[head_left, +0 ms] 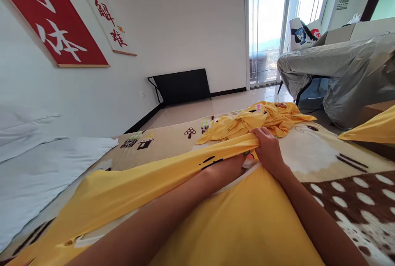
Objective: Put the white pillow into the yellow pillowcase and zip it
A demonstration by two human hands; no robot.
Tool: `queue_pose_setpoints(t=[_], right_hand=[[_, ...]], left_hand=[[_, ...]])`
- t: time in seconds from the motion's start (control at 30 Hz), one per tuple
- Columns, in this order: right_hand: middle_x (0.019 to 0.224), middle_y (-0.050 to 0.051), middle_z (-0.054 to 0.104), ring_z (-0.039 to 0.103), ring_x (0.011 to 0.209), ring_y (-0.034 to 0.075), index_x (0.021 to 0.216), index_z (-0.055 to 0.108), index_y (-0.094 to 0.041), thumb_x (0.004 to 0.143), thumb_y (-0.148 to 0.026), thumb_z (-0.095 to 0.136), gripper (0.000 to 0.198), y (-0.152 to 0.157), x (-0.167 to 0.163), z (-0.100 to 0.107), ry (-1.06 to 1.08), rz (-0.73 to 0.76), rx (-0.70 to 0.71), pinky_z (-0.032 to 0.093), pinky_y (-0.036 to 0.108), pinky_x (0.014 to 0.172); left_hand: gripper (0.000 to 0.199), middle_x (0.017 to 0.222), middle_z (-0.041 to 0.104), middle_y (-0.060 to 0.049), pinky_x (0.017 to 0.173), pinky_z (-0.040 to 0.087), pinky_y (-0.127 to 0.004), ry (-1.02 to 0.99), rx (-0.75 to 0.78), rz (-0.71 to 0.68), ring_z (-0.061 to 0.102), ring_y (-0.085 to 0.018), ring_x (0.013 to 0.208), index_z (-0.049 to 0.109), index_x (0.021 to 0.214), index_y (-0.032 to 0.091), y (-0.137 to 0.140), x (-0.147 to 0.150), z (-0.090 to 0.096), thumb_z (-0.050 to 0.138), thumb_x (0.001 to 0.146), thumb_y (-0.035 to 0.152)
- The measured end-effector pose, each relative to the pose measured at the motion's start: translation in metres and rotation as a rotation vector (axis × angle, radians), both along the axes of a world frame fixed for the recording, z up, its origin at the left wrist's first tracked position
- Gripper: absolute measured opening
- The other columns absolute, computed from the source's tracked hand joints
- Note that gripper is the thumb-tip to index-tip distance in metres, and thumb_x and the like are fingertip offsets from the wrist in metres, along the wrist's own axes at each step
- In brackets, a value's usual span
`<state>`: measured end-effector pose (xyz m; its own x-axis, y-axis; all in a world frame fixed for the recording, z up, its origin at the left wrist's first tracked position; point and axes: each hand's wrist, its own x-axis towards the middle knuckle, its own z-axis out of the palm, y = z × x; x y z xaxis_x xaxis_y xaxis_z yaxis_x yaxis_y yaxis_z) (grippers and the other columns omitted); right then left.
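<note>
A long yellow fabric cover (173, 161) with black printed marks stretches across the bed in front of me. A white-edged opening in it runs along my left forearm. My left hand (230, 166) reaches into the folds at this opening, and its fingers are hidden under the cloth. My right hand (268, 149) is closed on the upper edge of the cover, just right of my left hand. More plain yellow cloth (240, 216) spreads towards me between my arms. Just beyond my hands lies a crumpled yellow printed cloth (265, 116).
Beneath everything is a bed with a beige and brown patterned blanket (311, 151). A white pillow (77, 155) lies at left by the wall. At right are another yellow cloth piece (373, 128) and a plastic-covered table (333, 64). A black folded frame (183, 87) leans on the wall.
</note>
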<state>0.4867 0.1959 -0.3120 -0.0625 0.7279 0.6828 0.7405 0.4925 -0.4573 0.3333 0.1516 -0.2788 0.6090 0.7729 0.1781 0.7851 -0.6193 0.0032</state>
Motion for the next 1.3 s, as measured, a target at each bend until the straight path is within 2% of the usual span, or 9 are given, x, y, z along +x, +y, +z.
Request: queue_pose_setpoints(t=[0.13,0.3,0.47,0.57,0.7,0.87,1.0,1.13,1.3], right_hand=[[0.085,0.005,0.056,0.052,0.071,0.017,0.091,0.061,-0.019,0.062,-0.002,0.041,0.039,-0.003,0.002,0.005,-0.033,-0.019,-0.009,0.032,0.025,0.058],[0.085,0.006,0.057,0.052,0.075,0.018,0.092,0.063,-0.019,0.061,-0.003,0.044,0.04,-0.011,0.0,0.015,-0.104,-0.09,0.046,0.03,0.026,0.058],[0.077,0.002,0.062,0.053,0.068,0.015,0.083,0.062,-0.019,0.058,-0.004,0.042,0.036,-0.006,-0.001,0.012,0.042,0.141,-0.088,0.033,0.023,0.059],[0.068,0.0,0.063,0.052,0.063,0.014,0.077,0.062,-0.02,0.057,-0.006,0.042,0.031,-0.001,-0.003,0.009,0.125,0.247,-0.148,0.034,0.022,0.059],[0.071,0.001,0.065,0.054,0.065,0.014,0.081,0.062,-0.018,0.055,-0.006,0.041,0.035,-0.004,-0.006,0.009,0.205,0.26,-0.085,0.036,0.021,0.06],[0.069,-0.001,0.064,0.054,0.064,0.014,0.079,0.062,-0.019,0.055,-0.008,0.042,0.033,-0.012,-0.006,0.015,0.281,0.362,-0.116,0.038,0.021,0.06],[0.067,-0.003,0.063,0.053,0.063,0.014,0.077,0.062,-0.018,0.052,-0.011,0.048,0.03,-0.012,-0.002,0.017,0.329,0.432,-0.2,0.038,0.021,0.058],[0.086,-0.001,0.066,0.057,0.076,0.016,0.087,0.063,-0.019,0.053,-0.009,0.047,0.039,-0.011,0.001,0.016,0.269,0.478,-0.199,0.041,0.023,0.067],[0.097,0.002,0.067,0.059,0.088,0.018,0.101,0.062,-0.019,0.053,-0.005,0.044,0.054,-0.006,0.001,0.012,0.153,0.34,-0.09,0.042,0.026,0.077]], left_hand=[[0.04,0.125,0.059,-0.003,0.104,0.037,-0.04,-0.135,0.017,0.076,0.049,-0.024,0.121,0.049,0.126,0.026,0.0,-0.008,-0.02,0.047,0.087,0.037],[0.032,0.127,0.055,-0.009,0.102,0.041,-0.034,-0.119,0.039,-0.202,0.051,-0.02,0.118,0.055,0.118,0.018,0.003,-0.012,-0.03,0.039,0.091,0.02],[0.026,0.117,0.061,-0.011,0.103,0.04,-0.031,-0.221,0.209,-0.425,0.049,-0.02,0.119,0.058,0.11,0.012,-0.003,-0.012,-0.031,0.043,0.089,0.017],[0.02,0.111,0.063,-0.011,0.095,0.044,-0.03,-0.201,0.251,-0.468,0.053,-0.02,0.111,0.061,0.089,0.014,-0.006,-0.01,-0.032,0.041,0.09,0.016],[0.015,0.112,0.063,-0.008,0.095,0.045,-0.032,-0.254,0.009,-0.297,0.056,-0.02,0.106,0.059,0.096,0.018,-0.009,-0.005,-0.027,0.047,0.088,0.022],[0.042,0.137,0.047,-0.007,0.107,0.034,-0.037,-0.438,-0.189,-0.065,0.043,-0.022,0.124,0.044,0.126,0.023,-0.015,-0.002,-0.016,0.048,0.085,0.022],[0.038,0.125,0.058,-0.003,0.108,0.032,-0.039,-0.554,-0.282,0.041,0.048,-0.022,0.12,0.052,0.119,0.024,-0.012,-0.008,-0.023,0.044,0.082,0.019],[0.037,0.127,0.059,-0.002,0.114,0.026,-0.039,-0.808,-0.357,0.185,0.045,-0.021,0.126,0.053,0.121,0.026,0.002,-0.01,-0.034,0.041,0.087,0.034],[0.039,0.124,0.061,-0.001,0.112,0.031,-0.037,-0.881,-0.387,0.182,0.047,-0.02,0.125,0.055,0.119,0.028,0.016,-0.015,-0.038,0.046,0.085,0.045]])
